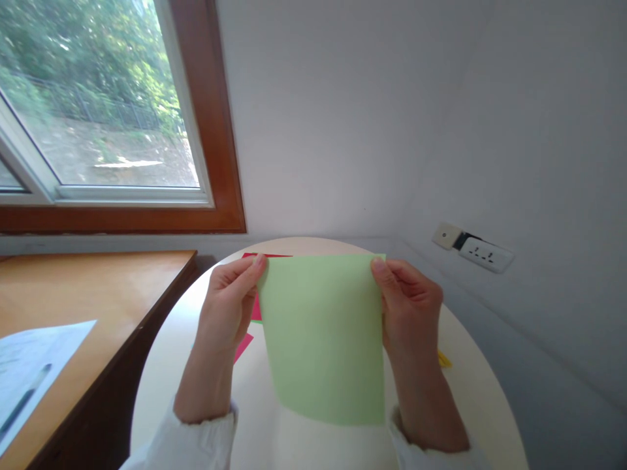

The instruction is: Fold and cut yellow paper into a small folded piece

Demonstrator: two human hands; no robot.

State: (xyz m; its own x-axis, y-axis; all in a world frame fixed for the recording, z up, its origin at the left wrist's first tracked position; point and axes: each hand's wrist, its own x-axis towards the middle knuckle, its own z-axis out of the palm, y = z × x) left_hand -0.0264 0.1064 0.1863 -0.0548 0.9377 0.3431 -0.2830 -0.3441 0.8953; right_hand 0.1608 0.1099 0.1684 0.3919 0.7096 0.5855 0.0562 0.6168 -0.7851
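A sheet of light green paper [323, 333] hangs upright in front of me, its lower edge curving slightly. My left hand [230, 297] pinches its upper left corner between thumb and fingers. At the upper right corner, my right hand [409, 297] grips it the same way. Behind the sheet and my left hand, parts of red paper [257, 308] show on the round table. A smaller pink-red piece of paper [243, 346] lies beside my left wrist. Whatever lies directly behind the green sheet is hidden.
The round cream table [166, 365] stands against the wall. A yellow object [443, 359], partly hidden, lies beyond my right forearm. To the left, a wooden desk [122, 287] holds a printed sheet [53, 346] and a pen [24, 401]. A wall socket [486, 253] is at right.
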